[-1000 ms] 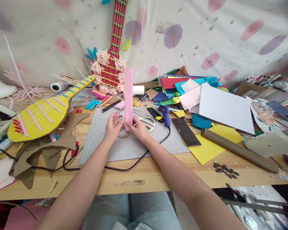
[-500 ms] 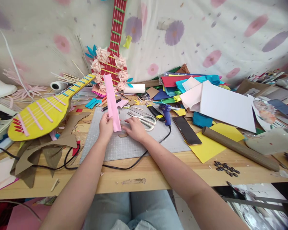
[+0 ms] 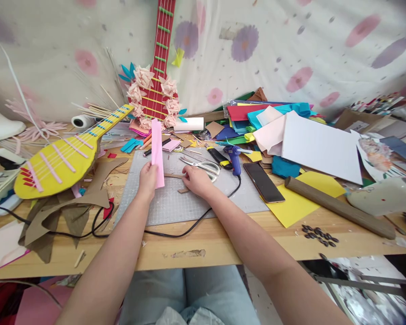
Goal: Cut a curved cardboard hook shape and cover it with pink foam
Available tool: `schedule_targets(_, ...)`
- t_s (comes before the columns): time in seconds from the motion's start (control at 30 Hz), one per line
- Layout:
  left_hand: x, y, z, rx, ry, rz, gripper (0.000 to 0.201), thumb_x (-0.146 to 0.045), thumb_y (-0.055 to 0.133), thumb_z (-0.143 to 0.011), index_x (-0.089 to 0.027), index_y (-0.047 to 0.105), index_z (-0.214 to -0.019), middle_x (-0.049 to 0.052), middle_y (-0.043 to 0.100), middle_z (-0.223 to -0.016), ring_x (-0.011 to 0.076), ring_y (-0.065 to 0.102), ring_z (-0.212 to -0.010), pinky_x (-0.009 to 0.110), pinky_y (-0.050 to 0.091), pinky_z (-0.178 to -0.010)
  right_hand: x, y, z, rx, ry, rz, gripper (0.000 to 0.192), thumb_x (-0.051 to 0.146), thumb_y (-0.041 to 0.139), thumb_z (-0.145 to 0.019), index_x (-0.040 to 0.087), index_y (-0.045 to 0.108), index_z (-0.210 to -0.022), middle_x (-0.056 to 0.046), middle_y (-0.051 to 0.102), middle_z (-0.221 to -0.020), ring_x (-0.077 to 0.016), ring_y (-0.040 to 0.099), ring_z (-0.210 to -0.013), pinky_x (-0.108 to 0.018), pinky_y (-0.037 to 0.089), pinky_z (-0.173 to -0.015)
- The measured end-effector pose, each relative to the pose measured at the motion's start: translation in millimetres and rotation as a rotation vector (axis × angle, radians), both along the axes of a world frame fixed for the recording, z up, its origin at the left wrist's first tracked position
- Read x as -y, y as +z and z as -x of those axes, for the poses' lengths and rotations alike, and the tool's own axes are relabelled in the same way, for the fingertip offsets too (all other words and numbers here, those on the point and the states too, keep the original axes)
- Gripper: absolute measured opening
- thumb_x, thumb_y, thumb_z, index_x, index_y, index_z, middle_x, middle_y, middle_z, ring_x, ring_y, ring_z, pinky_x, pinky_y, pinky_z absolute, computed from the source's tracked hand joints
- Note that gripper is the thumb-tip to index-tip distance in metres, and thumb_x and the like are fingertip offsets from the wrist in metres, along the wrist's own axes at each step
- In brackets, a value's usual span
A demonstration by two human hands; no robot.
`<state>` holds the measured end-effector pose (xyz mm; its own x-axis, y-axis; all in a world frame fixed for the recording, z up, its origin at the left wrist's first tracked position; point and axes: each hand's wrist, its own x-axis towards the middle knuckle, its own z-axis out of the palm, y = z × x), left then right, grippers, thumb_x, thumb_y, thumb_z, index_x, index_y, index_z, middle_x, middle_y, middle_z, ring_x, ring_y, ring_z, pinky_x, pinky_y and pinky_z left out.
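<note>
My left hand is closed on the lower part of a pink paper strip, which stands nearly upright over the grey cutting mat. Between the finger and thumb of my right hand is the end of a thin brown cardboard strip. That strip reaches left towards the pink paper; I cannot tell whether they touch. A small brown cardboard scrap lies just below my right fingers. White-handled scissors lie beyond my right hand, partly hidden by it.
Right of the scissors lie a yellow-black utility knife, a blue glue gun and a phone. The gun's black cord crosses the front. A yellow paper-covered lute is at left; a red one stands behind.
The pink strip has tipped more upright and its top has come down. My right hand has shifted slightly right and now pinches the brown cardboard strip, which shows more clearly.
</note>
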<state>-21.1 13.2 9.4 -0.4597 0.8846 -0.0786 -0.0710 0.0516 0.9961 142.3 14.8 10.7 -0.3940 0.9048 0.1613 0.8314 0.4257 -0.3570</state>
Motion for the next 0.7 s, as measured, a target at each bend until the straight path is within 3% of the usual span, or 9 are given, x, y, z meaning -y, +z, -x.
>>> schedule_targets(0.13, -2.0, -7.7, 1.1, 0.015, -0.066, -0.066, 0.020, -0.023, 0.052, -0.066, -0.015, 0.060, -0.083, 0.002, 0.062, -0.071, 0.0135, 0.057, -0.060, 0.027, 0.047, -0.059, 0.7, 5.5, -3.9, -0.097, -0.096, -0.040, 0.022, 0.015, 0.047, -0.073, 0.018, 0.055, -0.093, -0.006, 0.060, -0.095, -0.0165, 0.055, -0.082, -0.027, 0.040, -0.070)
schedule_targets(0.23, -0.7, -13.6, -3.6, -0.040, -0.111, -0.114, 0.026, -0.023, 0.064, -0.059, -0.014, 0.063, -0.083, 0.004, 0.066, -0.079, 0.0154, 0.059, -0.070, 0.028, 0.047, -0.067, 1.9, 3.6, 1.5, -0.359, -0.141, -0.066, 0.017, 0.023, 0.046, -0.077, 0.017, 0.053, -0.092, -0.006, 0.059, -0.095, -0.0144, 0.055, -0.079, -0.027, 0.042, -0.068)
schedule_targets(0.37, 4.9, -13.0, -15.2, 0.058, -0.206, -0.094, 0.037, -0.029, 0.072, -0.051, -0.014, 0.064, -0.083, 0.005, 0.068, -0.080, 0.0185, 0.061, -0.071, 0.031, 0.048, -0.067, 0.3, -7.9, 12.0, -0.629, -0.078, 0.084, 0.038, 0.036, 0.051, -0.076, 0.018, 0.041, -0.108, -0.002, 0.059, -0.087, -0.0110, 0.055, -0.065, -0.026, 0.043, -0.062)
schedule_targets(0.47, 7.8, -8.8, -19.7, 0.202, -0.284, -0.064, 0.041, -0.036, 0.075, -0.047, -0.013, 0.064, -0.079, 0.006, 0.067, -0.074, 0.0205, 0.062, -0.072, 0.034, 0.048, -0.068, -2.1, -12.7, 13.6, -0.631, -0.114, 0.084, 0.050, 0.034, 0.056, -0.073, 0.017, 0.035, -0.116, -0.002, 0.058, -0.087, -0.0115, 0.055, -0.064, -0.028, 0.044, -0.064)
schedule_targets(0.6, 8.0, -5.9, -19.3, 0.285, -0.295, -0.024, 0.040, -0.037, 0.077, -0.046, -0.013, 0.063, -0.074, 0.005, 0.066, -0.067, 0.0215, 0.062, -0.073, 0.036, 0.049, -0.069, 0.3, -6.6, 12.4, -0.465, -0.132, -0.117, 0.022, 0.030, 0.048, -0.080, 0.017, 0.050, -0.097, -0.009, 0.055, -0.097, -0.0166, 0.054, -0.084, -0.031, 0.043, -0.074)
schedule_targets(0.7, 8.6, -5.0, -19.8, 0.302, -0.316, -0.039, 0.037, -0.035, 0.076, -0.048, -0.013, 0.063, -0.076, 0.005, 0.066, -0.067, 0.0211, 0.063, -0.073, 0.035, 0.049, -0.068, 4.4, -1.9, 14.1, -0.418, -0.080, -0.123, 0.021, 0.035, 0.044, -0.082, 0.017, 0.052, -0.089, -0.008, 0.057, -0.094, -0.0170, 0.054, -0.085, -0.030, 0.042, -0.074)
